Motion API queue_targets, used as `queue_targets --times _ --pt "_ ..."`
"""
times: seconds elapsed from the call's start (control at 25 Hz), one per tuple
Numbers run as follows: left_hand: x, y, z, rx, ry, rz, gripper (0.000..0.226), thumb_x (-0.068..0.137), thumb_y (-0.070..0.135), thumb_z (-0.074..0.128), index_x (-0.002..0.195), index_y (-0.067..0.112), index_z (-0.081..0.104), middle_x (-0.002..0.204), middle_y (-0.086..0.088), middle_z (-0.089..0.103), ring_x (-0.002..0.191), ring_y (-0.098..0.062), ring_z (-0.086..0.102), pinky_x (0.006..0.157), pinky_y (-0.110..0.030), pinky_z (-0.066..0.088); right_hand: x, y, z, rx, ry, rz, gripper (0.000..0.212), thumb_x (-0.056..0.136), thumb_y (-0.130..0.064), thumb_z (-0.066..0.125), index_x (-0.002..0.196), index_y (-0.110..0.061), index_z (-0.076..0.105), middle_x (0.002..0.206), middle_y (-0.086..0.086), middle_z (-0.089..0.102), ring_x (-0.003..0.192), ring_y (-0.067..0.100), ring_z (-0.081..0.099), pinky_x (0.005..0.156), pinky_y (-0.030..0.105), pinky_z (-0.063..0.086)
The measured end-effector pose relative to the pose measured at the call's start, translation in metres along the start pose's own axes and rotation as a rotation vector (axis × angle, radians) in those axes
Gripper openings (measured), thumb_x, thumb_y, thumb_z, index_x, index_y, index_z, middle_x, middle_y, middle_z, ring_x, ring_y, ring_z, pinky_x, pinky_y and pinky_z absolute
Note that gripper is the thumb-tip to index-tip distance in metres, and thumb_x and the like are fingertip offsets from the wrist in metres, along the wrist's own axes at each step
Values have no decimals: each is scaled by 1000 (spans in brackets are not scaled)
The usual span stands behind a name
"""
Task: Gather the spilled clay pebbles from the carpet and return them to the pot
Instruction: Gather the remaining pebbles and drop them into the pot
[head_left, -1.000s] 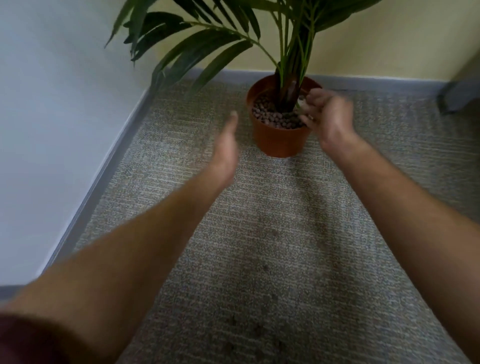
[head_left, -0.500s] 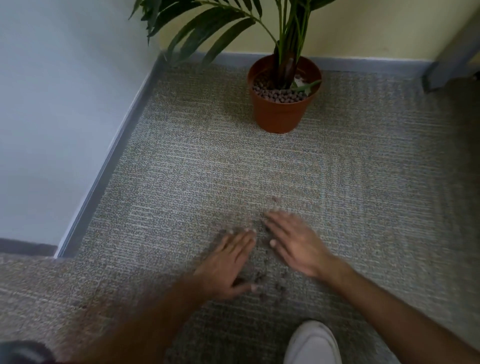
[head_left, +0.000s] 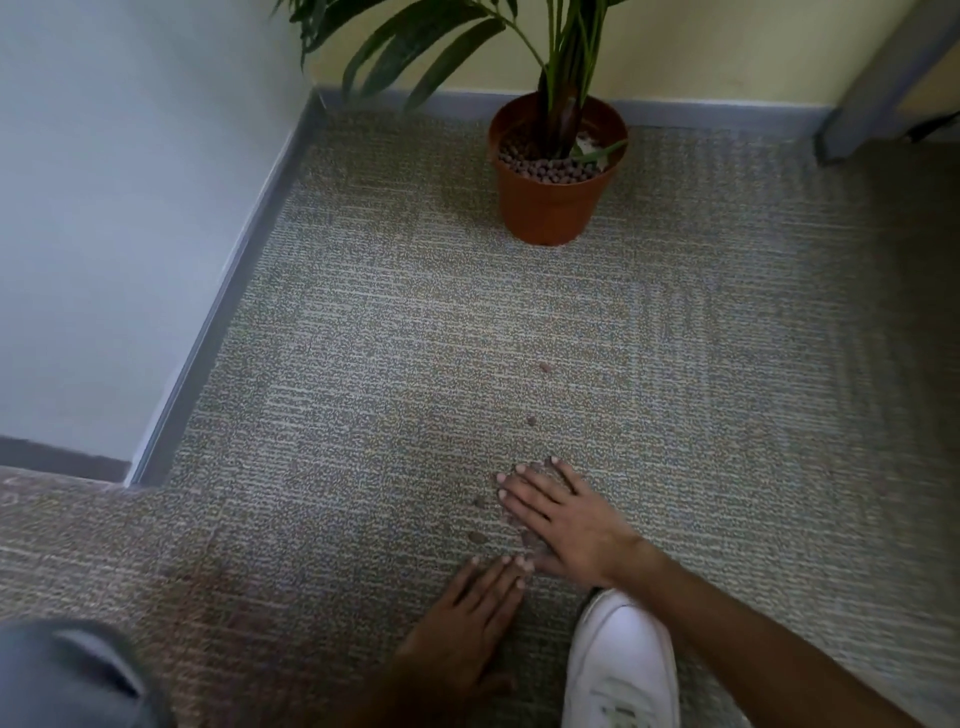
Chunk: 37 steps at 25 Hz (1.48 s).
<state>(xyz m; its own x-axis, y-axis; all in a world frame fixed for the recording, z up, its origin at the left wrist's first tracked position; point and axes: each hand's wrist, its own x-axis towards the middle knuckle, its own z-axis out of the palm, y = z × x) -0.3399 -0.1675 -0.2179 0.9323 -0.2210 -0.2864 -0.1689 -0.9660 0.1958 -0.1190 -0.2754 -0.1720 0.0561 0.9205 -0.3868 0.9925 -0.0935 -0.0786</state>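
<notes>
**A:** Where are the clay pebbles (head_left: 475, 536) now?

**B:** A few loose ones lie on the carpet (head_left: 363, 364) in the lower middle of the frame: a couple just left of the right hand (head_left: 566, 525), and two more further up the frame, towards the pot (head_left: 550, 208). Some seem to lie under the right palm, though I cannot tell how many.

**A:** And the hands?

**B:** Both flat on the carpet, fingers stretched and close together, holding nothing. The left hand (head_left: 467, 623) sits below the right, its fingertips almost touching the right thumb. A white shoe (head_left: 618, 670) stands at the lower right, beside the right wrist.

**A:** How will the pebbles handle?

**B:** Small, round, hard and light, I would judge (fired clay of this sort usually weighs very little). They should roll easily, yet the rough carpet pile may catch them. Pinching each one is slow; sweeping them together with the hands' edges, then scooping the heap in cupped palms, looks better.

**A:** Any risk?

**B:** Some could slip between the fingers on the way to the pot, which stands well apart in the upper middle of the frame, already full of pebbles around the plant (head_left: 563, 78) stem.
</notes>
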Motion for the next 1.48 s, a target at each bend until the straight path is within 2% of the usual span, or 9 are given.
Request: queue_targets --times 0.12,0.24,0.44,0.68,0.84,0.92,1.08,1.24,1.48 --pt "21 -13 -29 -47 63 -248 86 88 66 33 142 -1 29 151 -20 33 146 -30 5 113 -51 9 12 18 -9 1 39 173 73 94 -63 7 151 -20 -6 162 0 -7 148 25 -9 117 56 -6" --pt "43 -44 -59 -159 155 -543 91 89 70 13 149 2 7 158 -17 0 147 -31 -7 117 -48 0 19 44 -20 105 133 374 73 92 -66 -1 150 -24 -16 160 1 -15 147 23 -13 118 53 -5" --pt "59 -78 -68 -215 62 -513 102 79 82 5 149 10 -13 153 -8 -28 143 -23 -25 115 -39 -15 13 55 -10 287 114 455 77 90 -68 -3 151 -21 -13 160 2 -14 148 22 -11 116 47 -8" --pt "62 -55 -57 -215 55 -259 106 78 84 19 151 11 -4 157 -5 -20 144 -17 -25 120 -44 -6 9 13 -1 338 100 207 86 87 -75 17 154 -23 7 162 -3 1 149 20 1 120 43 4" --pt "49 -79 -69 -168 135 -419 107 73 88 24 152 18 6 159 -2 -12 145 -19 -19 117 -45 -12 -6 32 -23 426 164 430 93 70 -78 50 145 -27 31 147 -3 36 131 21 40 103 36 38" --pt "38 -87 -69 -93 46 -474 105 72 87 21 152 20 9 161 -5 2 148 -27 0 118 -48 4 -13 33 -25 458 70 495 101 59 -74 66 142 -29 30 137 -1 37 121 22 47 92 35 45" --pt "36 -78 -66 -105 2 -497 81 84 73 29 145 19 28 139 -6 37 117 -26 49 90 -40 47 -4 11 -14 570 118 559 84 65 -41 81 135 -27 37 123 1 39 104 23 55 85 30 45" --pt "59 -66 -75 -229 32 -408 72 88 64 40 144 21 27 136 -1 38 108 -23 57 81 -37 49 15 -4 -18 638 248 445 50 78 -22 69 125 -23 51 116 -1 46 99 20 59 81 26 43" --pt "80 -70 -94 -467 33 -487 98 68 60 71 144 20 24 136 0 31 111 -25 53 93 -39 47 11 26 -26 749 108 526 89 60 -28 87 137 -23 43 127 -1 42 111 19 50 96 29 44"
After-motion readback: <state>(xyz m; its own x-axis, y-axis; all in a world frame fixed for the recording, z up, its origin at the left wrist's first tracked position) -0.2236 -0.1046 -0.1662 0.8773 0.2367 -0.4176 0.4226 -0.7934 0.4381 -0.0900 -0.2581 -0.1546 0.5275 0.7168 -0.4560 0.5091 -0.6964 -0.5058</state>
